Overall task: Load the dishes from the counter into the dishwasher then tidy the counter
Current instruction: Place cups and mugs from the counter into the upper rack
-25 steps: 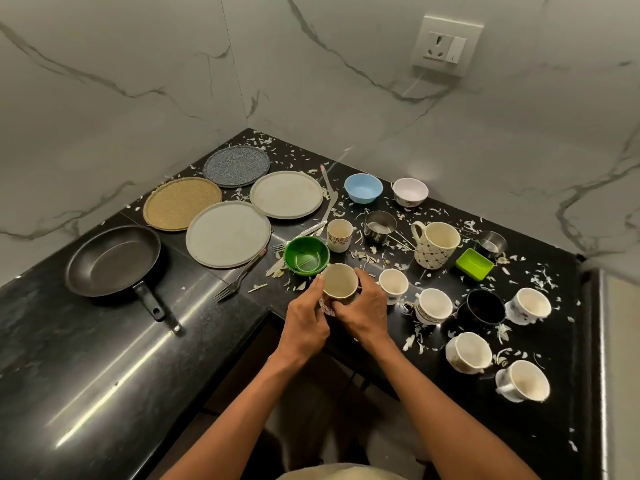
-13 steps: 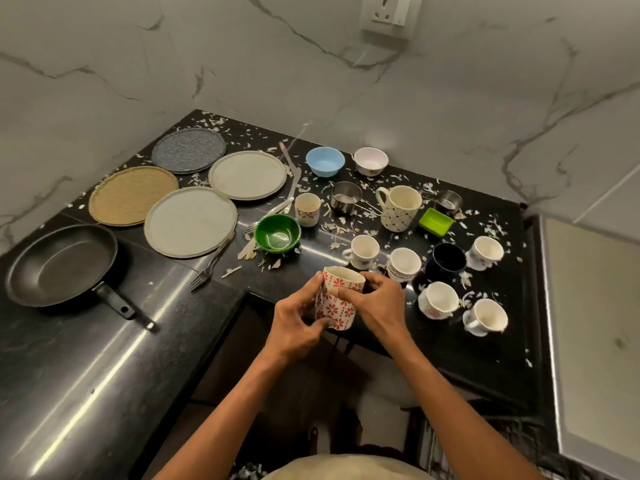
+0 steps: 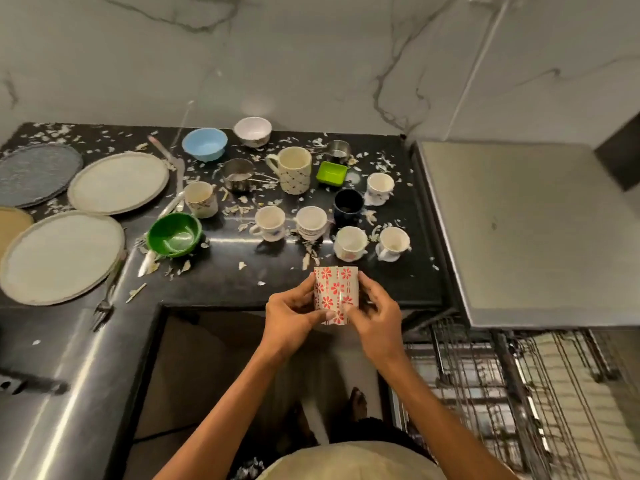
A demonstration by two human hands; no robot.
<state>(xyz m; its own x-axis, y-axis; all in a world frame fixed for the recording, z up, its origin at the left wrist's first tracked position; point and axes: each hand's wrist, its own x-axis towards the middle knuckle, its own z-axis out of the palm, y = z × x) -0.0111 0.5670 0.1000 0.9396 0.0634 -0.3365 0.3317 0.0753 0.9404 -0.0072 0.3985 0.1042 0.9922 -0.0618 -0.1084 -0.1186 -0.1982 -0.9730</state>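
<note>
Cup with red flowers held in the air by both hands, just in front of the black counter edge, tilted so the rim points away. Left hand wrapped on its left side, thumb across the lower wall. Right hand curled on its right side, fingers pressed on the pattern. Not touching the counter.

Behind the cup, on the counter among white scraps: two small white cups nearest, then two more a little to the left, a dark blue cup, another white cup. Farther back, a tall cream mug with dots, a lime square dish, two small steel cups, a light blue bowl and a white bowl. Green bowl to the left, near one patterned cup. Plates at far left: two pale ones, a grey one, a tan one cut by the edge. Fork beside the nearest pale plate.

At the lower right, under a grey steel top, wire dishwasher rack pulled out, blurred.
</note>
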